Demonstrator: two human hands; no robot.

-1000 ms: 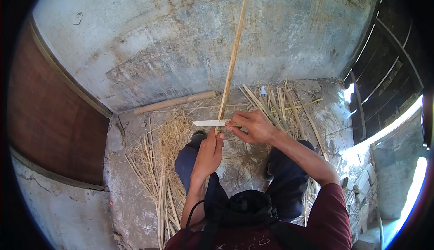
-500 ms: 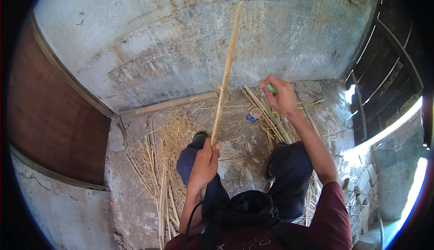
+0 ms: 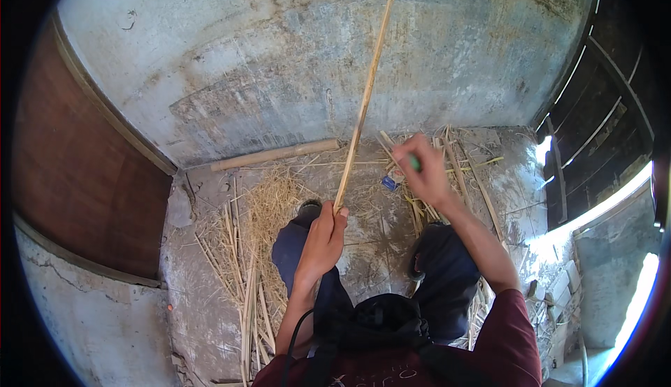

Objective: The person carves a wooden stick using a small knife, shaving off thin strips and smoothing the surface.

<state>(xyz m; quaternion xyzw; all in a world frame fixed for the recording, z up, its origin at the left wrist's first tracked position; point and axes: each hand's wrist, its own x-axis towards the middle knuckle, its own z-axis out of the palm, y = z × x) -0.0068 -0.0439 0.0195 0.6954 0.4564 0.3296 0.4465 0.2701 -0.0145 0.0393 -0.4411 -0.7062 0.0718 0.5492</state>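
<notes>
My left hand (image 3: 323, 246) is closed round the lower end of a long, thin bamboo strip (image 3: 365, 100), which rises up and leans a little to the right against the view of the wall. To the right of the strip, my right hand (image 3: 430, 181) grips a knife (image 3: 415, 163) by its green handle. Its thin blade is blurred and points up and left toward the strip, seemingly apart from it. The lower end of the strip is hidden in my left fist.
Pale shavings (image 3: 269, 209) lie heaped by my left foot, with split bamboo strips (image 3: 250, 303) beside them. A thick bamboo pole (image 3: 276, 155) lies along the stained wall (image 3: 279, 72). More strips and a small blue packet (image 3: 389, 183) lie ahead; broken blocks (image 3: 558, 290) are at right.
The strip has tilted further right and now shows a narrower side. My right hand with the knife has moved slightly down, and my left hand a little up.
</notes>
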